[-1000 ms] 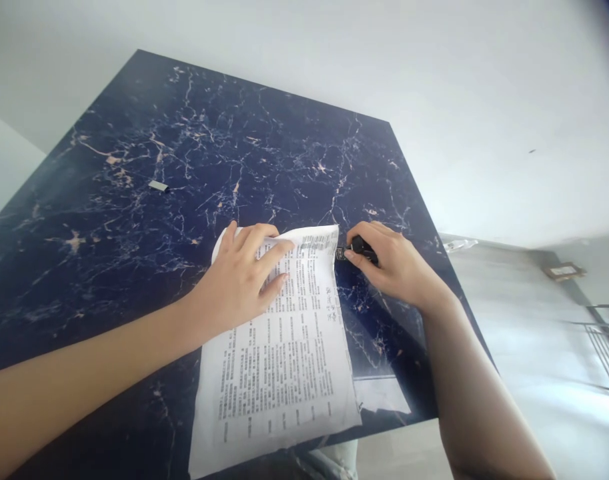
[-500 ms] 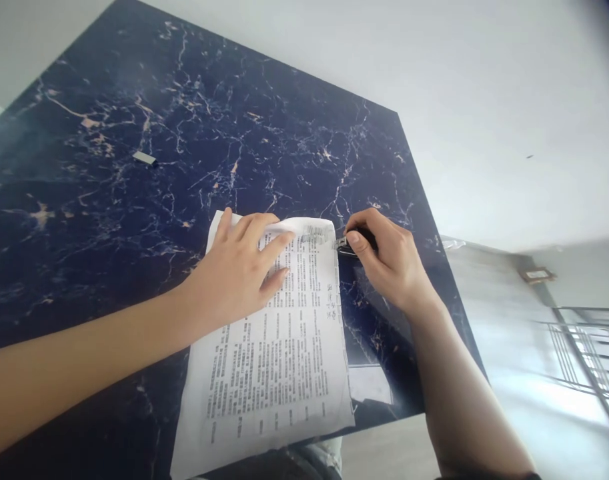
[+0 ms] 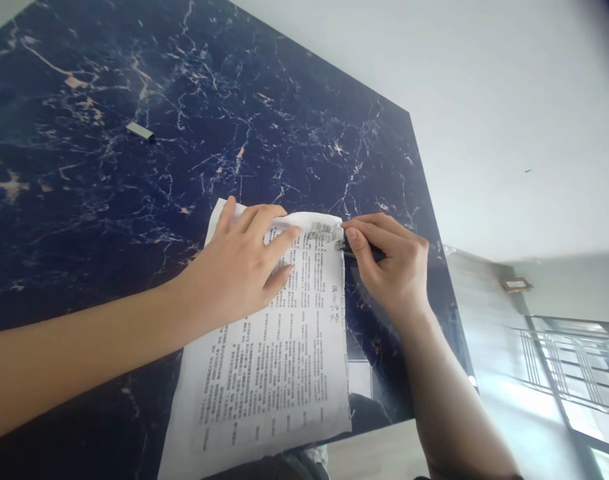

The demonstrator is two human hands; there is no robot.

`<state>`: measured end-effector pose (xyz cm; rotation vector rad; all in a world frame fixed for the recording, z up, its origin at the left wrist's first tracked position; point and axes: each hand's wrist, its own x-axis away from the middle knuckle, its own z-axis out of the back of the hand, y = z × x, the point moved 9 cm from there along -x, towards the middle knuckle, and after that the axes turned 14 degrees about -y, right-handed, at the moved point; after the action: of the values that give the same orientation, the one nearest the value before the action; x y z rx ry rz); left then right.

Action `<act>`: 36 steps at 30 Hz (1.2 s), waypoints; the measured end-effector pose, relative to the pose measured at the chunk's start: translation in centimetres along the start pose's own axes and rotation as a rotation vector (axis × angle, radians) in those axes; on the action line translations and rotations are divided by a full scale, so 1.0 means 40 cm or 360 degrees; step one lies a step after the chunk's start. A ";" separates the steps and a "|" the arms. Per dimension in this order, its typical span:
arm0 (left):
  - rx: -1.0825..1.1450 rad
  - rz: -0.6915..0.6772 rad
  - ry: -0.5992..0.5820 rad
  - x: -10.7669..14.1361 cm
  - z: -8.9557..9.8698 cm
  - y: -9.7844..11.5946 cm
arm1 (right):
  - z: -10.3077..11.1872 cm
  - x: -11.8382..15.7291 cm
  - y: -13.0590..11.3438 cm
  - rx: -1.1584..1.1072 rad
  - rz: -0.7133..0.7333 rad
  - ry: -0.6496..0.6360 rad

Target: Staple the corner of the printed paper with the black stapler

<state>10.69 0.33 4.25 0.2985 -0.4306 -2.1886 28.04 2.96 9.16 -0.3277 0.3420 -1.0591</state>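
Note:
A printed sheet of paper (image 3: 264,373) lies on the dark blue marbled table (image 3: 284,153), its top edge slightly curled. My left hand (image 3: 244,257) rests flat on its upper left part with the fingers spread. At the sheet's upper right edge, my right hand (image 3: 389,260) is closed round a small black stapler (image 3: 361,250). The stapler's metal front end meets the paper's edge beside a patch of dark marks. Handwriting runs down the right margin, and the stapler's rear is hidden in my palm.
A small pale box-like block (image 3: 140,131) lies on the table at the upper left. The table's right edge runs past my right forearm. Beyond it are a pale floor and a metal railing (image 3: 569,367).
The view has shifted a little. My right hand has tilted, with its index finger stretched further forward over the stapler, whose front now meets the sheet's edge. My left hand stays on the paper.

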 end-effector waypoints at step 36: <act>0.0013 -0.0009 0.0007 0.017 0.007 -0.004 | -0.011 0.002 -0.004 0.0120 0.0140 0.0112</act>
<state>10.07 -0.08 4.41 0.3094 -0.4366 -2.1915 27.75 2.76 8.82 -0.2067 0.3755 -0.9958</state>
